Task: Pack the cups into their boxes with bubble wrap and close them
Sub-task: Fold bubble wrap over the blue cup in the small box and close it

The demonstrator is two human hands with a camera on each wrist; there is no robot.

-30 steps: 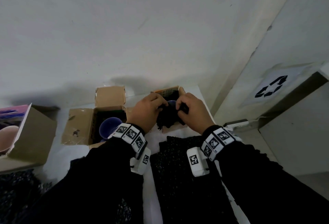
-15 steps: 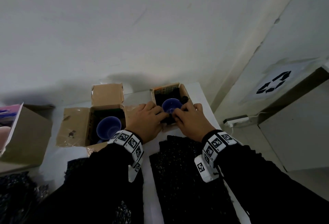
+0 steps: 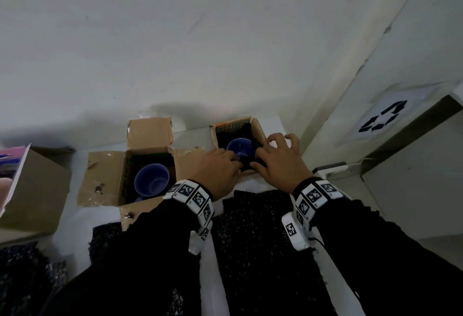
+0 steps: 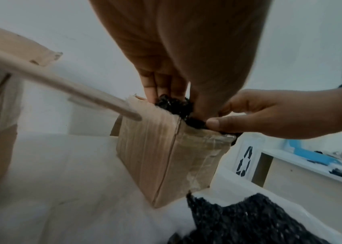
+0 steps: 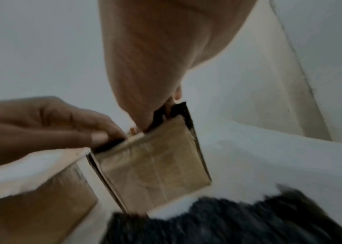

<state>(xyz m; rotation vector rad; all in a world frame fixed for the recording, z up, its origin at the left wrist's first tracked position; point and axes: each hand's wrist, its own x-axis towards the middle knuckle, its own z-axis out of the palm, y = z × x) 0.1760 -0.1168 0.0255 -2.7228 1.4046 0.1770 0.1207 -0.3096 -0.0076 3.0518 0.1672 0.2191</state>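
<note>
Right-hand box: small cardboard box (image 3: 259, 131) at the far right of the white table (image 3: 190, 135), flaps up, open at the top.
Cup in it: blue cup (image 3: 240, 149) upright inside, mouth up, black bubble wrap (image 4: 174, 106) bunched round it and showing above the near rim.
Left hand: left hand (image 3: 218, 170) at the box's near-left corner; fingers (image 4: 157, 87) point down into the wrap, fingertips buried in it. Pinching or only pressing, cannot tell.
Right hand: right hand (image 3: 280, 162) on the near-right side; thumb (image 4: 218, 123) pressed against the wrap at the rim, other fingers spread and loosely bent over the right wall. A firm grip cannot be confirmed.
Left-hand box: second cardboard box (image 3: 105, 177) well to the left, all flaps splayed out, another blue cup (image 3: 151, 182) upright inside.
Spare wrap: flat black sheet (image 3: 260, 245) on the table just nearer than the right-hand box, between the sleeves.
Far left: larger carton (image 3: 37, 190) at the table edge.
</note>
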